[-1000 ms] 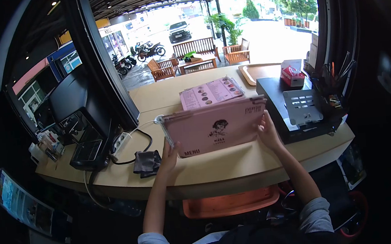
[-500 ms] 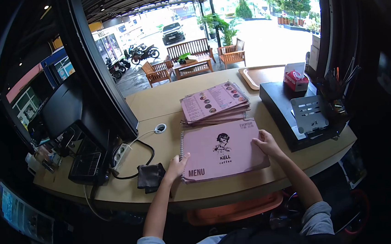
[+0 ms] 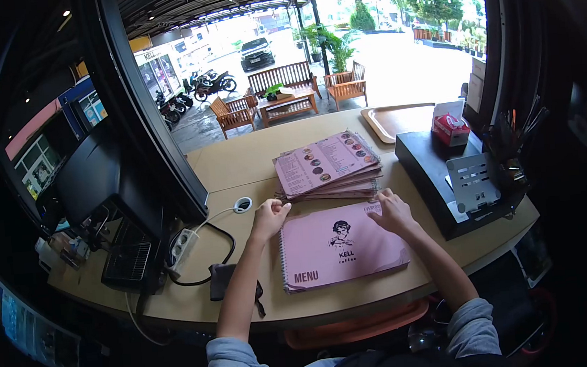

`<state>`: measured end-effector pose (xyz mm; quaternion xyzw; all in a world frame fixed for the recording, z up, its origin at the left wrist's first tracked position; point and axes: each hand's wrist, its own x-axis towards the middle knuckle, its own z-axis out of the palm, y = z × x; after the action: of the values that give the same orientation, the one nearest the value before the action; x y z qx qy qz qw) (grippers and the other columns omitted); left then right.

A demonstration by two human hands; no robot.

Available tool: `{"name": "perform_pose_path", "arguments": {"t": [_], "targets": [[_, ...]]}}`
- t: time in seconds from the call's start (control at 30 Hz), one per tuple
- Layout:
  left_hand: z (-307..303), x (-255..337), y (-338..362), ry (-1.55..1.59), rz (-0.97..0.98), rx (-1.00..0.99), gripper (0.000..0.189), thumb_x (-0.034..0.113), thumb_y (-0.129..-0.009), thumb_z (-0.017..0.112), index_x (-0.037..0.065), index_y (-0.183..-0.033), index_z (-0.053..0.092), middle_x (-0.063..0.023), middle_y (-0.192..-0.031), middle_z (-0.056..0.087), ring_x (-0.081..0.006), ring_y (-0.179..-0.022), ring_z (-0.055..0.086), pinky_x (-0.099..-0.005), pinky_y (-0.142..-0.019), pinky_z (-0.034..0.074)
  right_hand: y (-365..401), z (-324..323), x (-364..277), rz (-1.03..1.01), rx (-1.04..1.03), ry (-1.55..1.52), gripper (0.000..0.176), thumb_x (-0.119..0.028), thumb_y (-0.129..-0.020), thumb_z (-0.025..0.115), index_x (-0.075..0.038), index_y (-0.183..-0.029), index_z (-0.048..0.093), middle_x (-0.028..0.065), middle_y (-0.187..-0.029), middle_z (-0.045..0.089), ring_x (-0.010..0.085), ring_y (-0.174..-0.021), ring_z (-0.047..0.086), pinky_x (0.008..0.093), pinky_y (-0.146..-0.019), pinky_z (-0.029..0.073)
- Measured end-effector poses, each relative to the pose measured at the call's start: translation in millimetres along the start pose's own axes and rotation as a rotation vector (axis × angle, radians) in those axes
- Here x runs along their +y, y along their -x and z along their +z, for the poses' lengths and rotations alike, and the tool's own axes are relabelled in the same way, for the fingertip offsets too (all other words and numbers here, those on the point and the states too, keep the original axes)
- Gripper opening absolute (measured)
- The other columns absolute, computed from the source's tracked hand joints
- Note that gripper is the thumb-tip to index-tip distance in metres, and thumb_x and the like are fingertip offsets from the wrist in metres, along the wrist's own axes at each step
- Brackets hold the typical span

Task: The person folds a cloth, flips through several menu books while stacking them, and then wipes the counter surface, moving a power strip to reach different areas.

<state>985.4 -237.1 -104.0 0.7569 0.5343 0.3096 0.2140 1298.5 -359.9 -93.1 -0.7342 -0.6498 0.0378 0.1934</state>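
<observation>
A pink spiral-bound menu (image 3: 344, 252) lies flat near the counter's front edge, its cover printed with a drawn figure and "KELL coffee". Behind it rests a stack of similar menus (image 3: 326, 161), the top one showing text and small pictures. My left hand (image 3: 270, 218) is just over the upper left corner of the front menu, fingers curled together; whether it pinches anything is too small to tell. My right hand (image 3: 392, 211) hovers over the menu's upper right corner, fingers bent toward the stack, their tips partly hidden.
On the wooden counter (image 3: 230, 162) are a power strip (image 3: 184, 247), a dark cloth pouch (image 3: 222, 281) and a black register (image 3: 128, 255) at left. A brown tray (image 3: 389, 122), tissue box (image 3: 451, 128), black box (image 3: 422, 173) and metal stand (image 3: 473, 182) are at right.
Both hands have left the sides of the front menu and moved up toward the stack. The front menu sits slightly lower in view.
</observation>
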Motion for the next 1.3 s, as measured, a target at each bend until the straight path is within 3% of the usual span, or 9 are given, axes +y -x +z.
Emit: {"name": "perform_pose_path", "arguments": {"t": [0.07, 0.17, 0.33, 0.47, 0.63, 0.77, 1.0, 1.13, 1.3], "targets": [[20, -11, -32, 0.242, -0.047, 0.067, 0.057, 0.043, -0.080, 0.064, -0.005, -0.111, 0.056, -0.0184, -0.107, 0.060, -0.0299, -0.091, 0.063, -0.0404, -0.081, 0.049, -21, -6, -9, -0.015, 0.074, -0.118, 0.049, -0.030, -0.076, 0.068, -0.001, -0.113, 0.055, 0.0151, -0.124, 0.048, 0.0318, -0.114, 0.049, 0.0406, -0.094, 0.042], [30, -13, -71, 0.005, -0.162, -0.033, 0.061, 0.043, -0.082, 0.060, -0.005, -0.118, 0.051, -0.0211, -0.123, 0.049, -0.0330, -0.106, 0.056, -0.0399, -0.089, 0.046, -69, 1, 7, -0.008, 0.220, -0.238, 0.057, -0.031, -0.078, 0.067, 0.003, -0.120, 0.051, 0.0174, -0.130, 0.045, 0.0331, -0.119, 0.046, 0.0395, -0.100, 0.038], [39, -9, -90, -0.144, -0.314, -0.120, 0.052, 0.049, -0.082, 0.054, 0.010, -0.118, 0.057, -0.0173, -0.130, 0.046, -0.0367, -0.124, 0.040, -0.0583, -0.101, 0.028, -133, 22, 53, 0.180, 0.219, -0.217, 0.055, -0.031, -0.079, 0.067, 0.002, -0.120, 0.051, 0.0247, -0.129, 0.046, 0.0352, -0.119, 0.046, 0.0381, -0.099, 0.039], [48, -19, -98, -0.150, -0.296, -0.056, 0.046, 0.048, -0.081, 0.056, 0.011, -0.108, 0.063, -0.0171, -0.123, 0.054, -0.0352, -0.120, 0.046, -0.0564, -0.099, 0.032, -148, 37, 72, 0.157, 0.065, -0.520, 0.052, -0.027, -0.082, 0.067, 0.006, -0.118, 0.051, 0.0229, -0.111, 0.060, 0.0286, -0.105, 0.058, 0.0350, -0.092, 0.044], [57, -52, -111, 0.221, -0.230, -0.014, 0.039, 0.041, -0.079, 0.063, 0.007, -0.095, 0.068, -0.0130, -0.095, 0.068, -0.0291, -0.091, 0.064, -0.0408, -0.084, 0.047, -146, 44, 74, 0.193, 0.299, -0.693, 0.045, -0.024, -0.077, 0.070, 0.005, -0.108, 0.057, 0.0214, -0.103, 0.063, 0.0281, -0.093, 0.063, 0.0343, -0.082, 0.049], [50, -39, -107, 0.206, -0.237, 0.154, 0.037, 0.037, -0.080, 0.062, 0.003, -0.093, 0.067, -0.0117, -0.093, 0.069, -0.0258, -0.086, 0.066, -0.0348, -0.079, 0.049, -138, 34, 66, 0.207, 0.408, -0.838, 0.045, -0.023, -0.076, 0.071, 0.005, -0.108, 0.056, 0.0191, -0.096, 0.065, 0.0236, -0.089, 0.064, 0.0327, -0.079, 0.050], [-14, 41, -55, 1.292, -0.110, -0.076, 0.029, 0.018, -0.094, 0.039, 0.003, -0.118, 0.046, -0.0135, -0.104, 0.060, -0.0199, -0.084, 0.063, -0.0331, -0.075, 0.054, -98, 5, 25, 0.001, 0.452, -1.635, 0.061, -0.009, -0.076, 0.070, -0.002, -0.127, 0.037, 0.0123, -0.113, 0.049, 0.0204, -0.102, 0.055, 0.0305, -0.082, 0.049], [-39, 61, -20, 1.384, -0.022, -0.084, 0.027, 0.018, -0.095, 0.039, 0.003, -0.115, 0.048, -0.0136, -0.102, 0.061, -0.0208, -0.089, 0.062, -0.0335, -0.076, 0.055, -87, 7, -21, -0.061, 0.139, -1.620, 0.072, -0.014, -0.078, 0.071, -0.006, -0.137, 0.029, 0.0107, -0.125, 0.046, 0.0195, -0.104, 0.055, 0.0328, -0.083, 0.048], [-89, 47, 20, 1.615, 0.043, -0.097, 0.027, 0.021, -0.095, 0.044, 0.002, -0.114, 0.050, -0.0134, -0.100, 0.061, -0.0212, -0.086, 0.063, -0.0321, -0.074, 0.055, -99, 9, -66, -0.282, 0.145, -1.294, 0.042, -0.018, -0.089, 0.058, -0.004, -0.126, 0.043, 0.0101, -0.101, 0.059, 0.0164, -0.092, 0.058, 0.0318, -0.079, 0.048]]}}
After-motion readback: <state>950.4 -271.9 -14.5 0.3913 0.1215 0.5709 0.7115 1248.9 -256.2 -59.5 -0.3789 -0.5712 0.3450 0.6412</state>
